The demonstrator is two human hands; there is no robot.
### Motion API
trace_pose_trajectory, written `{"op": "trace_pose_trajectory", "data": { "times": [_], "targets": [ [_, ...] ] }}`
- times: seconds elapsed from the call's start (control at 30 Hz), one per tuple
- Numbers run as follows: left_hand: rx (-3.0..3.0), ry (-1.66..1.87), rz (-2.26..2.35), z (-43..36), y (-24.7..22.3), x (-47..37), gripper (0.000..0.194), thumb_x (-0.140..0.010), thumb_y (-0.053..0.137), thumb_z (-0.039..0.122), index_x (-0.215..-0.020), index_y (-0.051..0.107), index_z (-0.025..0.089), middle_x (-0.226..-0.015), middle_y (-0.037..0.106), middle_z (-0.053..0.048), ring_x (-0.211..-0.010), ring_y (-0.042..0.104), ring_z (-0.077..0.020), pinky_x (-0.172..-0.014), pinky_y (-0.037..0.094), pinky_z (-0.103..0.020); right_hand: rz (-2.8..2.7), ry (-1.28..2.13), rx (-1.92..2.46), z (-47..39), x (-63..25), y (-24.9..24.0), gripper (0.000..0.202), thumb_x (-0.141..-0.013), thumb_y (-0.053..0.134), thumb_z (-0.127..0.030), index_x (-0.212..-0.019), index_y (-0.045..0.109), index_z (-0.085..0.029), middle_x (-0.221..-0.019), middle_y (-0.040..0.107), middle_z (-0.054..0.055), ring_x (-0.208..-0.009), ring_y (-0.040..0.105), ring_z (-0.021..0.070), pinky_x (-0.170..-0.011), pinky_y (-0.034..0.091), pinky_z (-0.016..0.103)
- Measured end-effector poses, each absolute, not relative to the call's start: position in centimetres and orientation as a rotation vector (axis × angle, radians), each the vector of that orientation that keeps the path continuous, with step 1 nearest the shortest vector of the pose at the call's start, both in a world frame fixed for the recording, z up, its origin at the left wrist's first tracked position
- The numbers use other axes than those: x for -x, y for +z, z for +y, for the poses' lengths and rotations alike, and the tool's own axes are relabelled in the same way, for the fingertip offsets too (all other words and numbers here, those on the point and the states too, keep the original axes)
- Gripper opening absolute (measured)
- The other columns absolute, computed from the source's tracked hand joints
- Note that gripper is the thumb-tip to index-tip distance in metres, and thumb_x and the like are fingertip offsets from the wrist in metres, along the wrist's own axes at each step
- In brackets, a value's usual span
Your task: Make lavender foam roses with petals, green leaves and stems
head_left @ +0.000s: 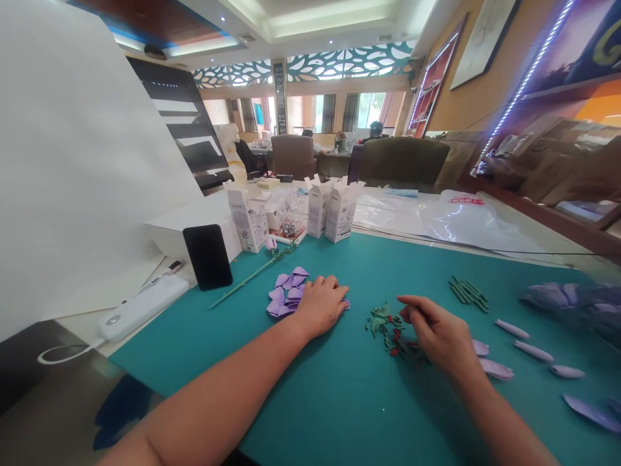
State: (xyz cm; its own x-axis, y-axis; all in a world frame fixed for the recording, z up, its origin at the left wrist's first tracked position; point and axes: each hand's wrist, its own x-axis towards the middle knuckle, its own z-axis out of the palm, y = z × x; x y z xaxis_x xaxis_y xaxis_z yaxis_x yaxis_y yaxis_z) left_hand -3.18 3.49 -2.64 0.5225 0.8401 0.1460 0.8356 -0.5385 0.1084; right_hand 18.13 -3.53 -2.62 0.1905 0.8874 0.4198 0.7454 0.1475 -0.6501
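Observation:
Palm down, my left hand [323, 304] rests at the right edge of a cluster of purple flower-petal pieces [278, 303]. Its fingers bend over the pieces, and a lilac petal piece pokes out between index finger and thumb. My right hand [439, 333] hovers at the right of a loose pile of small green and red plastic parts [381, 322]. Its index finger points left and the other fingers curl in; whatever they may hold is hidden. Beside the right wrist lie pale lilac petals [497, 369], partly behind it.
A single-bloom stem [250, 277] lies behind the petals, near a black phone-like slab [207, 257]. White boxes [247, 223] stand at the mat's far edge. Green stem pieces [468, 294], lilac buds [533, 351] and bagged purple parts [553, 296] lie right on the green mat [330, 401].

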Motion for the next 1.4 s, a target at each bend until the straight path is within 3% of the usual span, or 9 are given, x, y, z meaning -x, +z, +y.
{"op": "trace_pose_trajectory", "data": {
  "times": [0.27,0.57,0.77,0.97,1.2,1.4],
  "targets": [
    [-2.767,0.280,1.455,3.4,-3.4,2.6,0.016,-0.085,0.055,0.030,-0.099,0.058,0.022,-0.109,0.056,-0.006,-0.096,0.047,-0.0230,-0.077,0.039,-0.036,-1.678,0.262,1.554,-3.7,-17.3,-2.4,0.032,-0.085,0.040,-0.034,-0.096,0.068,-0.023,-0.076,0.072,0.002,-0.064,0.066,0.0166,-0.059,0.050,0.025],
    [-2.379,0.795,1.314,3.8,-2.7,3.4,0.009,-0.083,0.055,0.025,-0.080,0.060,0.018,-0.085,0.063,-0.002,-0.084,0.054,-0.0172,-0.077,0.039,-0.030,-1.853,0.299,1.437,-3.5,-16.5,-3.2,0.030,-0.088,0.039,-0.027,-0.100,0.066,-0.021,-0.081,0.071,0.003,-0.072,0.067,0.0166,-0.066,0.052,0.026],
    [-1.945,1.110,1.249,4.1,-2.7,3.6,0.025,-0.081,0.052,0.028,-0.104,0.055,0.021,-0.071,0.056,0.004,-0.067,0.052,-0.0118,-0.066,0.041,-0.024,-2.128,0.085,1.339,-3.3,-14.7,-4.8,0.033,-0.089,0.038,-0.019,-0.111,0.062,-0.023,-0.097,0.068,0.007,-0.088,0.063,0.0192,-0.073,0.050,0.030],
    [-1.895,1.152,1.133,4.4,-2.9,3.5,0.017,-0.082,0.048,0.026,-0.091,0.060,0.019,-0.074,0.057,0.001,-0.070,0.052,-0.0118,-0.069,0.043,-0.023,-2.421,-0.219,1.371,-2.4,-11.7,-5.2,0.043,-0.085,0.041,-0.007,-0.124,0.053,-0.021,-0.104,0.064,0.009,-0.086,0.055,0.0216,-0.077,0.044,0.033],
    [-1.834,1.169,1.046,4.0,-2.8,3.2,0.020,-0.081,0.048,0.022,-0.093,0.064,0.017,-0.088,0.066,-0.003,-0.083,0.058,-0.0142,-0.079,0.045,-0.024,-2.577,-0.369,1.447,-0.3,-9.2,-5.2,0.026,-0.082,0.047,-0.004,-0.094,0.064,-0.018,-0.089,0.064,0.008,-0.076,0.052,0.0210,-0.069,0.039,0.032],
    [-1.766,1.127,1.053,4.5,-3.4,2.9,0.025,-0.079,0.052,0.026,-0.098,0.065,0.016,-0.082,0.065,-0.002,-0.071,0.055,-0.0122,-0.070,0.046,-0.023,-2.558,-0.389,1.456,-1.3,-9.8,-5.2,0.017,-0.084,0.053,-0.014,-0.070,0.063,-0.018,-0.069,0.061,0.005,-0.066,0.053,0.0178,-0.061,0.034,0.030]
  ]
}}
